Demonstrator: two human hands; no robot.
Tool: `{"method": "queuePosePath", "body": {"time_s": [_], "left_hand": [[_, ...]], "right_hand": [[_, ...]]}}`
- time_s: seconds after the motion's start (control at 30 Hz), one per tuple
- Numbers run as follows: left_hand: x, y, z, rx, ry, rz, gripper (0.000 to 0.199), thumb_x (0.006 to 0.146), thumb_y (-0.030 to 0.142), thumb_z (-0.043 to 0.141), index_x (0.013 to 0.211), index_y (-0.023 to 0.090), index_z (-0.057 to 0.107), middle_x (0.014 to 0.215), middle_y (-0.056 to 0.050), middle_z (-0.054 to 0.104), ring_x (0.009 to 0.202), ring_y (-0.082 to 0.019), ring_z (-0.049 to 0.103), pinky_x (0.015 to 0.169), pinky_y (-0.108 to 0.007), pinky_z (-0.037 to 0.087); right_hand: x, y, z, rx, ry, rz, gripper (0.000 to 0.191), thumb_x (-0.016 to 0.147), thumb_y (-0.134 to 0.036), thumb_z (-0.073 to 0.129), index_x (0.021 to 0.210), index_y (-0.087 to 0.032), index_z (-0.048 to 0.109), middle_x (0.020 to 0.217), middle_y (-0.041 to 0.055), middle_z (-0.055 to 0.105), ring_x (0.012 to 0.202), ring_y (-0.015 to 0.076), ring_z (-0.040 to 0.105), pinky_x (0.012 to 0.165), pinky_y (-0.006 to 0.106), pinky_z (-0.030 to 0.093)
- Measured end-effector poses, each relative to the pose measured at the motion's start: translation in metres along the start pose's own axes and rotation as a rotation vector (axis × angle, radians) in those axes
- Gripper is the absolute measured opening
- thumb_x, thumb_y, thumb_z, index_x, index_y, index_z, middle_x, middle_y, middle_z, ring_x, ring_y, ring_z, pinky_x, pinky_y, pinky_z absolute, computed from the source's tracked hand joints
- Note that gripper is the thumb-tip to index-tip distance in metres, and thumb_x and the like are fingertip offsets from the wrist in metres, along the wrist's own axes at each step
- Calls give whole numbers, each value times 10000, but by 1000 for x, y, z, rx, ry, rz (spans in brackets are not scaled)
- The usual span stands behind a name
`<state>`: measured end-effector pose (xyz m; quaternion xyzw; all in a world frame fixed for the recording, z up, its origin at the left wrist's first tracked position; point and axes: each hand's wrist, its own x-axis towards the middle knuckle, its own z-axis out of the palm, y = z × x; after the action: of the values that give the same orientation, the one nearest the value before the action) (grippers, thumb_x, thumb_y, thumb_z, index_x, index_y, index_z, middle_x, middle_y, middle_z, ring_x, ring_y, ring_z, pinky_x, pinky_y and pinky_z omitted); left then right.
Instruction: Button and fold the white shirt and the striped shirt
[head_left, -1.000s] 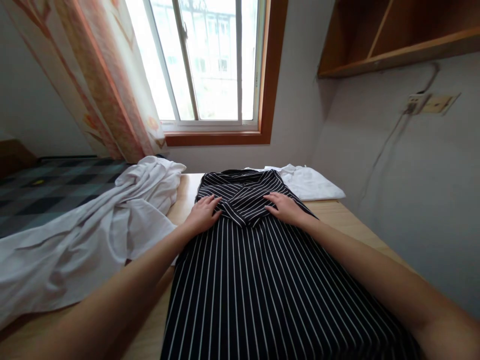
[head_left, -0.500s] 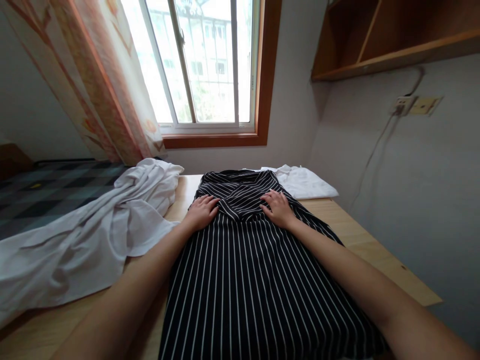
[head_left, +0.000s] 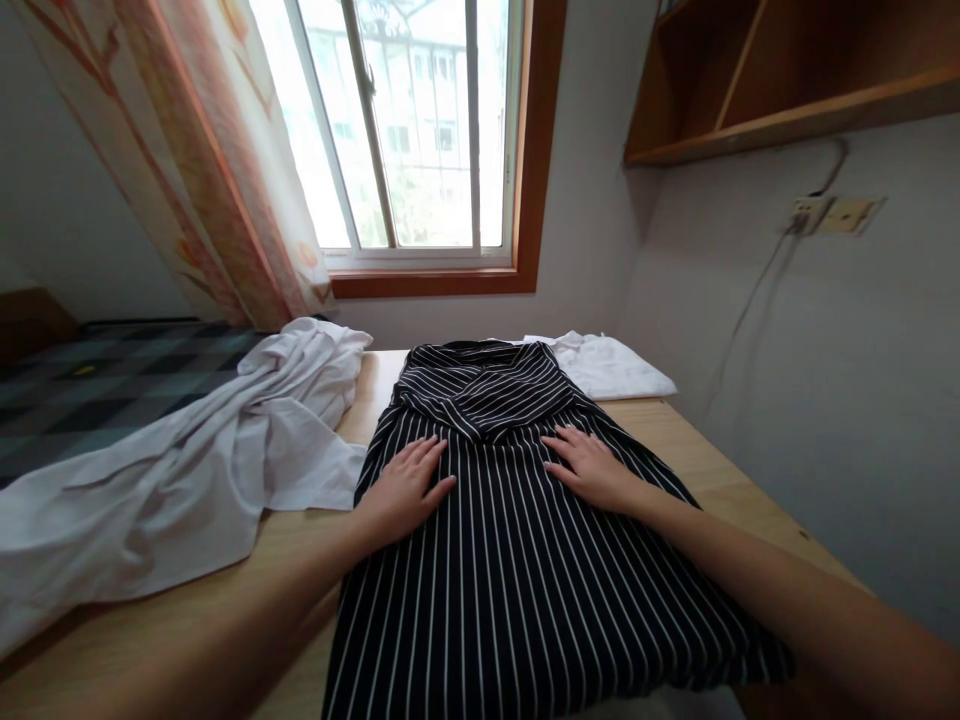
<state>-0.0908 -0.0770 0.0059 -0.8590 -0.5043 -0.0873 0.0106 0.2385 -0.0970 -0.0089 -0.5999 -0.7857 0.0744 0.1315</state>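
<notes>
A black dress with white stripes [head_left: 495, 570] lies spread lengthwise over the wooden table, its crossed-over bodice toward the window and its skirt toward me. My left hand [head_left: 405, 490] rests flat on the left side of the skirt, just below the waist seam, fingers stretched out. On the right side, at about the same height, my right hand [head_left: 589, 468] lies palm down with its fingers extended. Neither hand grips the cloth. The skirt's lower left edge runs out of view at the bottom.
The wooden table [head_left: 739, 490] shows on both sides of the dress. Crumpled white cloth [head_left: 187, 490] lies at left, beside a dark checked surface [head_left: 127, 370]. Folded white cloth [head_left: 611, 365] sits at the back right. A wooden shelf [head_left: 795, 115] hangs above the wall sockets [head_left: 832, 215].
Both hands have slid toward me, from the bodice down onto the upper skirt. The dress stays nearly in place, and its lower right hem shows more now.
</notes>
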Motion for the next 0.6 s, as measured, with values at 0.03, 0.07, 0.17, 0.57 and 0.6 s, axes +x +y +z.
{"method": "queuePosePath", "body": {"time_s": [0.03, 0.07, 0.17, 0.57, 0.6], "left_hand": [[-5, 3, 1, -5, -36, -15, 677, 955, 573, 327, 1475, 152, 432, 1562, -105, 371, 1460, -273, 294, 1194, -445, 237], [-6, 4, 1, -6, -64, -27, 684, 957, 580, 314, 1482, 155, 424, 1574, -103, 347, 1468, -275, 274, 1199, -451, 217], [3, 4, 0, -4, -102, -45, 683, 961, 568, 300, 1499, 159, 399, 1588, -95, 315, 1480, -266, 243, 1210, -441, 173], [19, -9, -16, 65, 189, -59, 390, 927, 363, 406, 1176, 182, 647, 1248, -123, 633, 1194, -286, 545, 1047, -422, 409], [15, -10, -21, 116, 239, -136, 373, 920, 348, 417, 1163, 174, 639, 1207, -141, 637, 1171, -306, 546, 1018, -439, 421]], "right_hand": [[-4, 2, 2, 3, -17, 2, 561, 978, -526, 400, 1467, -256, 456, 1568, 103, 355, 1460, 303, 271, 1176, 538, 193], [-5, 3, 4, 5, -26, 1, 573, 986, -542, 367, 1482, -264, 433, 1587, 92, 322, 1478, 295, 230, 1186, 547, 152], [3, 9, 6, 8, -21, -11, 582, 993, -557, 329, 1487, -266, 428, 1596, 76, 306, 1490, 267, 200, 1198, 526, 120], [31, 16, 7, -59, 41, -31, 540, 994, -494, 366, 1449, -230, 483, 1546, 100, 398, 1444, 265, 312, 1167, 477, 234], [31, 16, 7, -61, 45, -29, 540, 993, -497, 367, 1447, -230, 486, 1545, 99, 401, 1443, 264, 315, 1168, 475, 234]]}}
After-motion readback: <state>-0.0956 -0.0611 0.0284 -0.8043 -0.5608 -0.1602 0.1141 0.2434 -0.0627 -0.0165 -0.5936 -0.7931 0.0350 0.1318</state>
